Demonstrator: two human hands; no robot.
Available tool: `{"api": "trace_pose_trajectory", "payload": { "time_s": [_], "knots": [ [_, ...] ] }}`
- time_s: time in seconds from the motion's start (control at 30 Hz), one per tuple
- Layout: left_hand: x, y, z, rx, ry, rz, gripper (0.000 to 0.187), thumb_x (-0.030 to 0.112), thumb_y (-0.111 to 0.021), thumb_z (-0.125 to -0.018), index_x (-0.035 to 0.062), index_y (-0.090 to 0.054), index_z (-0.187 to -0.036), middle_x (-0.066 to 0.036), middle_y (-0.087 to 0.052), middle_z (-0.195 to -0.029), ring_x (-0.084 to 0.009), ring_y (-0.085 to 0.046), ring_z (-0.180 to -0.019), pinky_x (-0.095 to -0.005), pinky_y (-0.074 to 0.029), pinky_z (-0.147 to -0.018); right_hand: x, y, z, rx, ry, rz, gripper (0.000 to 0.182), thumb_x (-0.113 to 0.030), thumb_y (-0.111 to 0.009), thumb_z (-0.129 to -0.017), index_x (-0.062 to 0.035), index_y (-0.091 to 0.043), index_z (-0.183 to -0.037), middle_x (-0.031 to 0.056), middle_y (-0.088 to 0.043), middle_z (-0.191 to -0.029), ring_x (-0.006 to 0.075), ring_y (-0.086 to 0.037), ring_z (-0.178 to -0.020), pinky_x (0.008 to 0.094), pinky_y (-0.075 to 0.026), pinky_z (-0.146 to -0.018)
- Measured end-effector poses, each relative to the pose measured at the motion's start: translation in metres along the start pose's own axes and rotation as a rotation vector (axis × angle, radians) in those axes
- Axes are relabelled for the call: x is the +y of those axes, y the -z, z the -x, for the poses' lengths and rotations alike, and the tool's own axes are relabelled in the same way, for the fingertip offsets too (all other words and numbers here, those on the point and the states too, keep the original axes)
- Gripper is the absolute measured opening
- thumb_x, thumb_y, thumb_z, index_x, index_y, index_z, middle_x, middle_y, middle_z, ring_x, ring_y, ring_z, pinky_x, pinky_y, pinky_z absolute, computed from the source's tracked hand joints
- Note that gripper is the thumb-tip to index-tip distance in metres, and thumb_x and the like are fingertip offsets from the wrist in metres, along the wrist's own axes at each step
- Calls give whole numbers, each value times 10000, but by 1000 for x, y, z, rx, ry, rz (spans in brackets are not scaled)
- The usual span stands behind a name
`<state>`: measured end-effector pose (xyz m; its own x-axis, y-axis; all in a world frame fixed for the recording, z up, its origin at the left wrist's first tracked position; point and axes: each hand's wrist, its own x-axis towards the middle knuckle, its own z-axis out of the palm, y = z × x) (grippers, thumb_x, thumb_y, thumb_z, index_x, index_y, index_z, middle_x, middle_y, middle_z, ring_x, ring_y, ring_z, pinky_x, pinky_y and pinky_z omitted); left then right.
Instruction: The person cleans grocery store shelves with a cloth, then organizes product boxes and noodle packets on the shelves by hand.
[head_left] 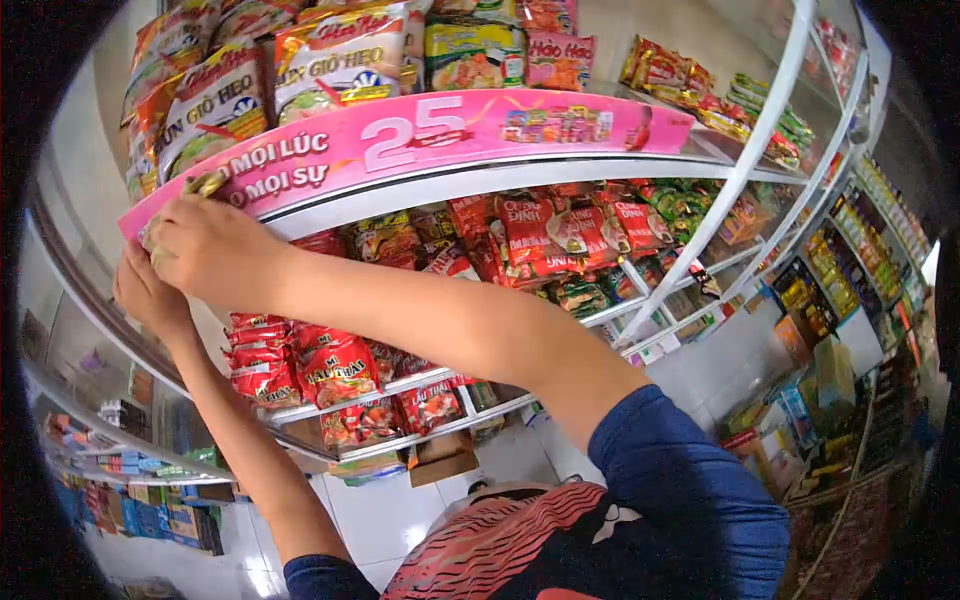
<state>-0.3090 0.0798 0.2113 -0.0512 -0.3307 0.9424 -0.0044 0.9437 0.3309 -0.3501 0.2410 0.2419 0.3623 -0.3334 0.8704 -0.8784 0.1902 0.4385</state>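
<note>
Pink printed strip (485, 130), numeral 25 at its middle; set along the front of the upper shelf, above a white shelf edge (500, 175). At its left end, 2 bare hands, close together. Right hand (210, 250): fingers curled, apparently gripping a bunched olive-yellow cloth (207, 184), visible above the knuckles. Left hand (150, 290): just below, fingers raised to the strip's end, partly covered by the other; no telling from this view whether pinching or merely resting. Directly behind the strip: plump noodle bags (215, 105), upright and close-packed. Below: red packets (340, 370) in stacks, with right forearm (400, 305) across the view of that shelf. Hazards, as judged: creasing or lifting of the strip's left end, from a hard sideways pull or a snag of cloth on its edge; forward tipping of the nearest bags, from a loosened strip or a knock by the knuckles; dislodging of red packets, from a low sweep of the forearm, clearance uncertain; pinched or tangled fingers, from 2 hands crowded into 1 corner; misplaced pressure, from the right hand's cover over the working spot.
</note>
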Motion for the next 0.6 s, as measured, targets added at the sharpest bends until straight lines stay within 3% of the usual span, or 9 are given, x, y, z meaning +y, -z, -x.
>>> {"api": "trace_pose_trajectory", "payload": {
  "time_s": [0.03, 0.13, 0.23, 0.3, 0.33, 0.4, 0.53, 0.6],
  "knots": [
    [-3, -1, 3, 126, -190, -63, 317, 200, -377, -898, -28, -592, -854, -172, -600, -784, -310, -545, -711, -379, -384, -683, -6, -12, -2, 35, -5, 43, 113, -138, -538, -667, -67, -608, -720, 40, -570, -840, 203, -507, -906, 335, -424, -820],
    [-3, 5, 2, -16, -25, -1, 319, 203, -375, -903, -31, -579, -829, -165, -580, -736, -305, -523, -677, -383, -373, -667, 8, 6, 3, 26, -12, -49, 105, -117, -539, -663, -66, -608, -725, 53, -575, -865, 209, -510, -891, 349, -424, -810],
    [-1, 6, 2, -24, -26, 5, 331, 219, -365, -913, -25, -578, -842, -152, -572, -724, -290, -511, -678, -378, -368, -662, 43, 63, 25, 64, -54, -75, 122, -78, -553, -625, -85, -603, -736, 55, -570, -881, 231, -506, -890, 369, -393, -814],
    [15, 5, 3, 72, -69, 4, 339, 231, -355, -918, -12, -586, -867, -140, -586, -747, -294, -508, -717, -370, -373, -702, 71, 107, 49, 124, -113, 32, 153, -60, -601, -577, -129, -606, -715, 29, -560, -843, 230, -507, -830, 376, -383, -763],
    [2, 3, 3, 25, -32, 4, 336, 234, -357, -915, -6, -591, -898, -137, -593, -765, -299, -510, -752, -378, -370, -735, 85, 134, 62, 118, -145, 49, 98, -82, -579, -593, -90, -588, -690, 61, -548, -833, 245, -500, -831, 382, -403, -752],
    [-8, 3, 3, 34, -80, -50, 331, 231, -361, -910, -7, -592, -915, -150, -589, -767, -304, -516, -755, -386, -372, -728, 113, 180, 92, 134, -258, 238, 146, -79, -637, -534, -106, -589, -668, 46, -552, -852, 246, -492, -860, 386, -389, -775],
    [-20, 5, 0, 42, -256, -77, 307, 182, -381, -901, -53, -578, -920, -192, -593, -800, -318, -553, -738, -373, -416, -658, 165, 264, 141, 347, -532, 523, 124, -61, -615, -558, -82, -601, -679, 57, -586, -838, 243, -500, -856, 360, -377, -783],
    [-33, -1, -1, 76, -140, -28, 320, 188, -382, -902, -66, -570, -952, -191, -602, -888, -315, -569, -797, -368, -433, -705, 175, 297, 158, 368, -525, 632, 128, -55, -616, -561, -71, -602, -687, 61, -593, -829, 234, -511, -832, 356, -397, -758]
  ]
}}
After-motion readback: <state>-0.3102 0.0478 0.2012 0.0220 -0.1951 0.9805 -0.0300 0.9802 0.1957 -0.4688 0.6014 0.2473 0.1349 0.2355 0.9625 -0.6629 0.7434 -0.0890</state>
